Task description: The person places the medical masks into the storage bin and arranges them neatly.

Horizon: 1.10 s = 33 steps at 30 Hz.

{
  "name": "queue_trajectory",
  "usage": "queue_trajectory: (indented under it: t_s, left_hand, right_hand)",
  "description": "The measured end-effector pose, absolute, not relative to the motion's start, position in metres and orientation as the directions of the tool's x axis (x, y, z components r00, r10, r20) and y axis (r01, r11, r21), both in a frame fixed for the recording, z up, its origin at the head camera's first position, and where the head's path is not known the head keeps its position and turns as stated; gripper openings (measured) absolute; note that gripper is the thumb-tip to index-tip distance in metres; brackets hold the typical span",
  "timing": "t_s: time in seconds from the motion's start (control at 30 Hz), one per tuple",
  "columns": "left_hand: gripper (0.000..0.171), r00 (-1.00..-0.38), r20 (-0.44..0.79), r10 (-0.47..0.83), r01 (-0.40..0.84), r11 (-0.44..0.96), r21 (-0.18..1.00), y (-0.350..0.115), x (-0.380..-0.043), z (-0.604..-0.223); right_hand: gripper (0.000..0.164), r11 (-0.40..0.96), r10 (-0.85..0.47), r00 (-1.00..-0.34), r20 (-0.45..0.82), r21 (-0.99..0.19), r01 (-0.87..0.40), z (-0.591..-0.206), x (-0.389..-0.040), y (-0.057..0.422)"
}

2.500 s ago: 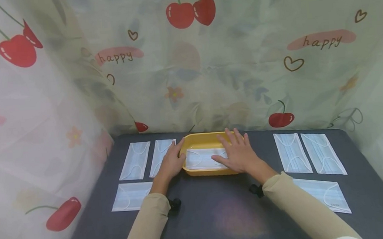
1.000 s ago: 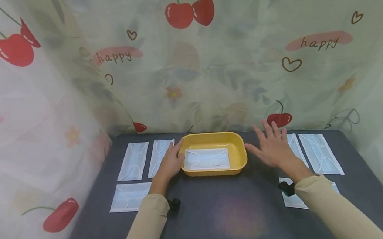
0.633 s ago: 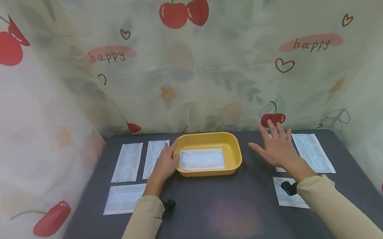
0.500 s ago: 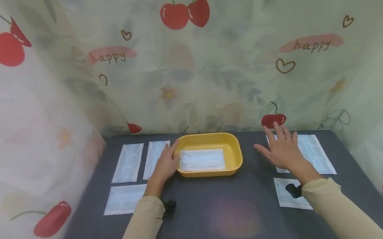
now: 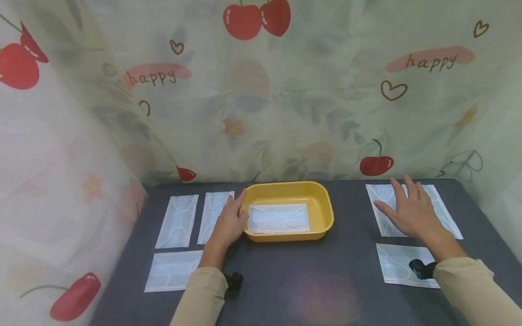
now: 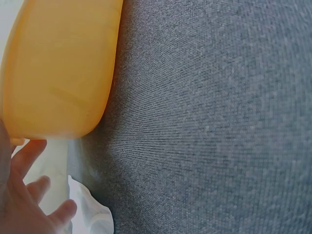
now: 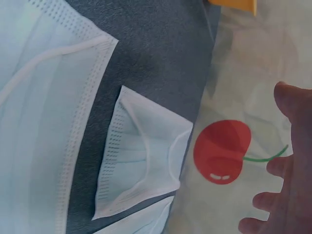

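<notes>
Yellow tray (image 5: 289, 237): stood toward far edge of grey surface (image 5: 292, 287), long axis L–R.
Mask in tray (image 5: 278, 218): lay flat, near-L part of tray, long axis approx. w/ tray's.
L hand (image 5: 228, 225): touched tray's L end; couldn't tell if it pinched the rim or just rested there.
R hand (image 5: 413, 215): well R of tray, above R pair; fingers spread, nothing grasped, no contact seen.
R pair: R inner mask (image 5: 380, 192) + R outer mask (image 5: 442, 213), R of tray, long axes roughly fore-aft, i.e. approx. crosswise to tray's.
R near mask (image 5: 397, 264): R of tray, closer to person, long axis approx. L–R; R end hidden by R sleeve (image 5: 479, 289).
L masks: L outer mask (image 5: 177, 222) + L inner mask (image 5: 212, 214), L of tray, fore-aft; L near mask (image 5: 167, 272) closer to person, L–R.
Key relation: R pair lay under R hand, the nearer hand by far; L hand sat across tray from it.
</notes>
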<state>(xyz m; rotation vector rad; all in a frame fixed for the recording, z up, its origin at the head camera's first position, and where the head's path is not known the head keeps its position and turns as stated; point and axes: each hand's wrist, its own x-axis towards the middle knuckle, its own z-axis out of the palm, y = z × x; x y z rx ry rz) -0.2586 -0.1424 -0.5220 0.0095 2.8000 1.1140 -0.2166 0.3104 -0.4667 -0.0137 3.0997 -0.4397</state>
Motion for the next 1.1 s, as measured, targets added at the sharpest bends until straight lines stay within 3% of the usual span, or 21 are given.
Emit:
queue_trajectory:
  t_s: [0.67,1.1]
  left_hand:
    - [0.065,-0.994,-0.090,0.058,-0.024,0.698,0.715,-0.135,-0.258,-0.525]
    - [0.066,-0.994,-0.095,0.058,-0.024,0.721,0.693,-0.141,-0.260,-0.524]
  right_hand:
    - [0.098,0.923,0.133,-0.981,-0.144,-0.342,0.176,-0.499,-0.201,0.342]
    - [0.100,0.850,0.289,-0.915,-0.282,-0.363,0.381,-0.507,-0.202,0.347]
